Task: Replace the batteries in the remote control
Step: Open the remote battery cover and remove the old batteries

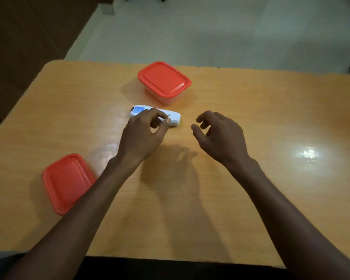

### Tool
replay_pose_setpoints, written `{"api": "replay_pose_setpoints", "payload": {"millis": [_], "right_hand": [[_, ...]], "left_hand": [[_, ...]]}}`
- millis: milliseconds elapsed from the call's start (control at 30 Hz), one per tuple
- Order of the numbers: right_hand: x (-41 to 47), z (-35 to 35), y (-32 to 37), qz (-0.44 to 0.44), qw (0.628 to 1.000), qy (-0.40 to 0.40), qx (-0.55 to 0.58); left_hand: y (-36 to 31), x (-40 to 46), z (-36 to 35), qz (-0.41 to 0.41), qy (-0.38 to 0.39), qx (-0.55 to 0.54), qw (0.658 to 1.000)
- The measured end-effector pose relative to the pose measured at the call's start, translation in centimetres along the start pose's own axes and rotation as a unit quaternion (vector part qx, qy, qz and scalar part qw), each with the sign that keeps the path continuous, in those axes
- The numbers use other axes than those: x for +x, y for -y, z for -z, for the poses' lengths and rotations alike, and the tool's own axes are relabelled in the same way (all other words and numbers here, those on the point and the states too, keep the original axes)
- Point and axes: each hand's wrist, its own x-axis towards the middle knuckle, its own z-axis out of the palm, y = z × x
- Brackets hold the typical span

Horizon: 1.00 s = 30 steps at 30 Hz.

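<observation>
Both bare forearms reach forward over the orange wood-grain bench (251, 110) from the near edge, converging toward its middle. The left hand (143, 132) is turned palm-down, its wrist slightly bent, with the fingers (160, 116) curled forward and the thumb drawn in toward them over the near side of the remote control (170, 117). The fingertips lie at the remote's middle, but whether they actually pinch it or only hover just above it cannot be told from this angle.

The remote control is white, lies flat on the bench with its long axis running left to right, and shows a small blue-tinted display at its left end. Its right end sticks out past the left hand's fingertips.

The right hand (218, 134) hangs in the air just to the right of the remote, apart from it. Its palm faces left and slightly down, the fingers loosely curled and spread, thumb separated from the rest, holding nothing. Its shadow falls on the bench below, between the two arms.

Just behind the remote stands a clear box with a red lid (164, 79). A second red lid (66, 182) rests near the bench's left edge, partly crossed by the left forearm.
</observation>
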Motion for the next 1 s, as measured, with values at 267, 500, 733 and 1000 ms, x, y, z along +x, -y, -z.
{"api": "replay_pose_setpoints", "payload": {"millis": [267, 500, 733, 1000], "right_hand": [[-9.1, 1.1, 3.8, 0.029, 0.997, -0.068, 0.014], [-12.2, 2.7, 6.2, 0.015, 0.998, -0.058, 0.011], [-8.0, -1.6, 6.1, 0.004, 0.999, 0.019, -0.037], [1.3, -7.7, 5.9, -0.011, 0.992, 0.086, -0.097]], "left_hand": [[-0.9, -9.0, 4.0, -0.073, -0.055, 0.025, 0.995], [-1.0, -14.5, 6.7, -0.037, -0.057, 0.024, 0.997], [1.1, -13.3, 5.5, -0.011, -0.043, 0.034, 0.998], [2.5, -9.0, 3.5, 0.036, -0.019, 0.053, 0.998]]}}
